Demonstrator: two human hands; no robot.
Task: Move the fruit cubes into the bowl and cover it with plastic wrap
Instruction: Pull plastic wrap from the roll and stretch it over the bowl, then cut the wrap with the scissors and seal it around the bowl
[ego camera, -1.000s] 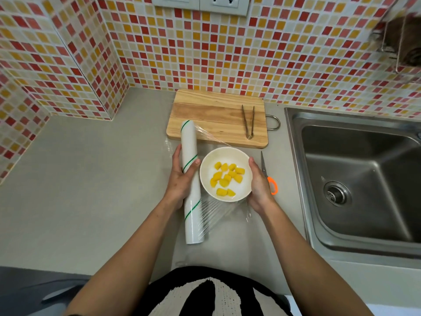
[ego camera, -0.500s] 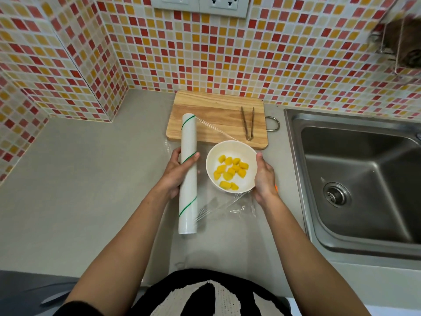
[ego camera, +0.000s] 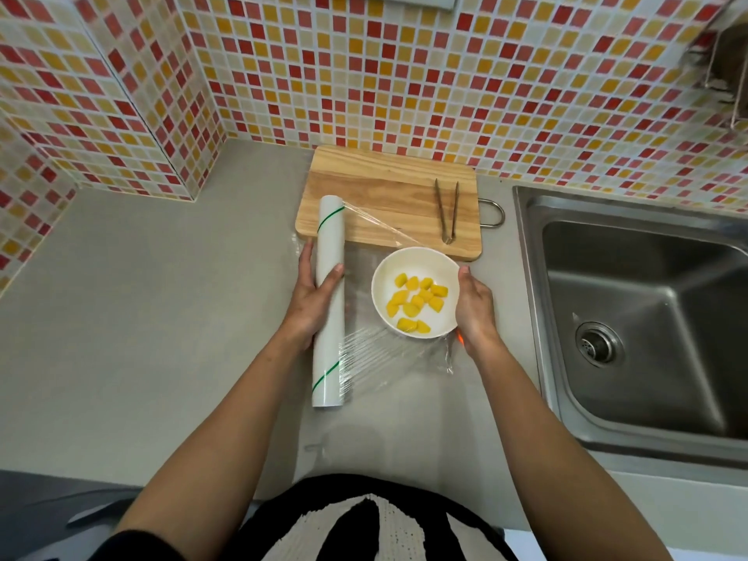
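A white bowl [ego camera: 441, 269] holds several yellow fruit cubes [ego camera: 417, 301] and stands on the grey counter just in front of the cutting board. A white roll of plastic wrap [ego camera: 330, 317] with green stripes lies lengthwise to the bowl's left. My left hand [ego camera: 313, 295] grips the roll at its middle. A clear sheet of wrap [ego camera: 388, 358] stretches from the roll to the right, over the bowl. My right hand [ego camera: 473, 305] presses against the bowl's right side, on the sheet's free edge.
A wooden cutting board [ego camera: 388, 196] with metal tongs [ego camera: 446, 210] lies behind the bowl against the tiled wall. A steel sink [ego camera: 639, 317] fills the right side. An orange handle [ego camera: 460, 338] peeks out under my right hand. Bare counter extends to the left.
Both hands, the roll and the bowl have shifted away from me toward the cutting board. The roll has pulled a little further left of the bowl, drawing out more film.
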